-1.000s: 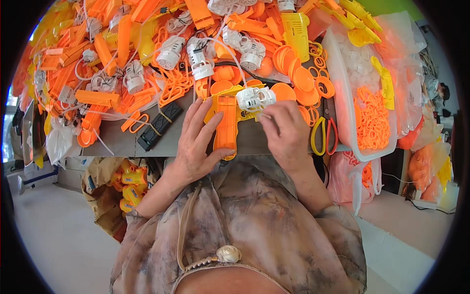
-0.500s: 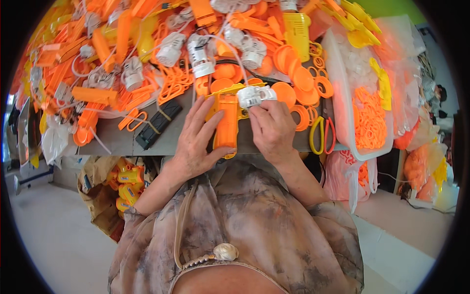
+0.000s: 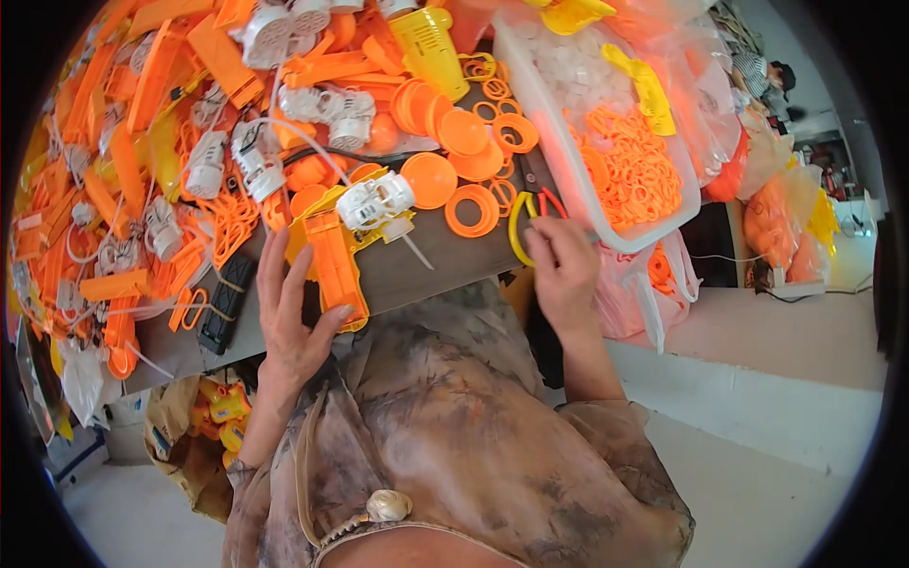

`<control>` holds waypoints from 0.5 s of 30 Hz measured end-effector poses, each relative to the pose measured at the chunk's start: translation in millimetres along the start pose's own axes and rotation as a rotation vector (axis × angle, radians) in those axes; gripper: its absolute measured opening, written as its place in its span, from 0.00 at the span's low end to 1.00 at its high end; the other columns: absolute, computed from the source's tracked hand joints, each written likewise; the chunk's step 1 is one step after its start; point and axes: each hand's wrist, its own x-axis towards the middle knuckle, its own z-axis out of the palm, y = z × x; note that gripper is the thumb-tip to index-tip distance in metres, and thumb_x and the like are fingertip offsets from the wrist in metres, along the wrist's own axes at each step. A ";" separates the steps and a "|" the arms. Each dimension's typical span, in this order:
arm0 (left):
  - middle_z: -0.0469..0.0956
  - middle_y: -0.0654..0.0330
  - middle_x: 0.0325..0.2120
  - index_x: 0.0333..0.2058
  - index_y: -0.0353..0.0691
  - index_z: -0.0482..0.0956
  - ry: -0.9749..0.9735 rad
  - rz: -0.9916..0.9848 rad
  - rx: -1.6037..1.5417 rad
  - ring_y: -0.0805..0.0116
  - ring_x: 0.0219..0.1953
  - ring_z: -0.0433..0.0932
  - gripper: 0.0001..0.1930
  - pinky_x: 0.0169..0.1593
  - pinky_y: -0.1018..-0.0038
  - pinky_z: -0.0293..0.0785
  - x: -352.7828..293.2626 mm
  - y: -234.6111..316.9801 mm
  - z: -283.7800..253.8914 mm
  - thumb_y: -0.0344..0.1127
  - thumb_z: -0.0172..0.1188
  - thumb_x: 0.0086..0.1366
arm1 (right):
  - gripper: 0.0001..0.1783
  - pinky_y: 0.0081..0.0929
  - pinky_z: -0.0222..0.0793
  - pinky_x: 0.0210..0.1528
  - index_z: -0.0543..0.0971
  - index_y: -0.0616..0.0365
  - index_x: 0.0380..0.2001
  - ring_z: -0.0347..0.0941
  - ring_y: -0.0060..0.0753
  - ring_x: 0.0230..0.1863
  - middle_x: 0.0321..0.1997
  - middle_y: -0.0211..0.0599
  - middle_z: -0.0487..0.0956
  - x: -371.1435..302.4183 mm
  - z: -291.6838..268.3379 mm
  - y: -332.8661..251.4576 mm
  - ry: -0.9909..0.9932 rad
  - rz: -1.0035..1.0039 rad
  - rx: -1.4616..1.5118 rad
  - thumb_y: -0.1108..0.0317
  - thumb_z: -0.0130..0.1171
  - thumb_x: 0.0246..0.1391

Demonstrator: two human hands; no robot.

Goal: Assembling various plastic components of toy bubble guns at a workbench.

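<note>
A pistol-shaped toy housing (image 3: 333, 260) in orange and yellow lies by the table's near edge. A white motor unit (image 3: 376, 201) sits on its upper part, with a short pale wire trailing off to the right. My left hand (image 3: 295, 317) is beside the housing, fingers stretched and spread, its thumb touching the orange handle. Over to the right, my right hand (image 3: 565, 270) has its fingers curled onto the handles of a pair of scissors (image 3: 518, 227), one yellow and one red. The hand partly covers these handles.
Orange parts, white motor units (image 3: 258, 161) and wires heap up at left and back. Orange caps (image 3: 431, 180) and rings (image 3: 471, 210) lie mid-table. A clear tub (image 3: 620, 242) stands right, above a plastic bag (image 3: 630, 312). A rubber-banded black block (image 3: 225, 303) lies left.
My right hand has let go of the white motor unit and moved right to the scissors. The unit now rests on the housing. My left fingers have drawn back and spread. The view has shifted.
</note>
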 end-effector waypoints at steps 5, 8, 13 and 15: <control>0.57 0.44 0.60 0.54 0.34 0.67 0.049 -0.049 -0.014 0.49 0.62 0.57 0.30 0.62 0.61 0.56 -5.4 -4.3 0.2 0.42 0.62 0.56 | 0.08 0.15 0.62 0.22 0.77 0.65 0.36 0.66 0.14 0.20 0.25 0.29 0.74 32.0 -54.7 0.7 0.149 0.404 0.188 0.78 0.56 0.51; 0.58 0.45 0.59 0.53 0.33 0.68 0.071 -0.076 -0.022 0.49 0.62 0.58 0.29 0.61 0.61 0.56 -8.0 -6.2 1.6 0.42 0.62 0.56 | 0.08 0.15 0.63 0.23 0.77 0.65 0.37 0.67 0.15 0.20 0.23 0.29 0.75 60.6 -84.5 20.3 0.108 0.553 0.247 0.76 0.55 0.52; 0.58 0.44 0.59 0.53 0.34 0.68 0.075 -0.077 -0.031 0.49 0.61 0.59 0.28 0.61 0.61 0.57 -4.9 -6.3 1.9 0.43 0.61 0.57 | 0.08 0.26 0.68 0.29 0.78 0.62 0.34 0.73 0.29 0.25 0.24 0.38 0.77 92.7 -87.9 105.4 -0.075 0.187 -0.294 0.73 0.56 0.50; 0.57 0.46 0.60 0.55 0.35 0.67 0.057 -0.095 -0.010 0.52 0.63 0.57 0.29 0.62 0.62 0.54 -6.8 -5.3 1.7 0.47 0.58 0.60 | 0.09 0.33 0.69 0.37 0.79 0.60 0.33 0.75 0.41 0.33 0.29 0.42 0.76 95.0 -81.1 119.7 -0.275 0.190 -0.459 0.72 0.57 0.46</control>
